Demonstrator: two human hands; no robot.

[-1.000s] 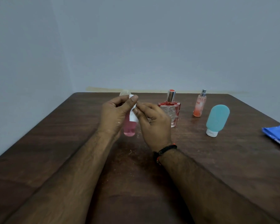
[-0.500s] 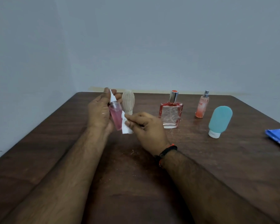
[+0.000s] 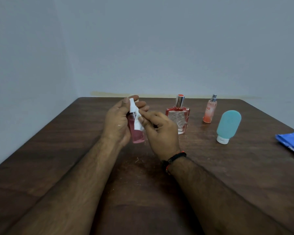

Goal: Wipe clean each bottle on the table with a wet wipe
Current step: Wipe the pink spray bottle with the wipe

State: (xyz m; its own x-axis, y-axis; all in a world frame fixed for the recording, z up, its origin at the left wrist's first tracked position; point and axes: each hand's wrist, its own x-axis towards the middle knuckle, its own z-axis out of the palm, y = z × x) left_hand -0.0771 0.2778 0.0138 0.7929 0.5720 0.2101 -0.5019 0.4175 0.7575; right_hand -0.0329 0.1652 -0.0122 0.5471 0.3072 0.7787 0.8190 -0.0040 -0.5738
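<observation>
My left hand (image 3: 116, 123) grips a small pink spray bottle (image 3: 138, 134) with a white nozzle, held upright above the dark wooden table (image 3: 58, 150). My right hand (image 3: 159, 131) pinches a small white wet wipe (image 3: 138, 123) against the bottle's side. A square red-edged glass perfume bottle (image 3: 177, 118) stands just behind my right hand. Farther right stand a slim orange spray bottle (image 3: 210, 110) and a teal squeeze bottle (image 3: 227, 127) on its white cap. A pale bottle behind my left fingers is almost fully hidden.
A blue wet-wipe packet (image 3: 291, 144) lies at the table's right edge. Grey walls close the far and left sides. Small crumbs or droplets speckle the wood below my hands.
My left hand has brought the pink bottle back toward the middle and upright, hiding the pale bottle behind it. The wipe in my right hand has moved up along the bottle's side.
</observation>
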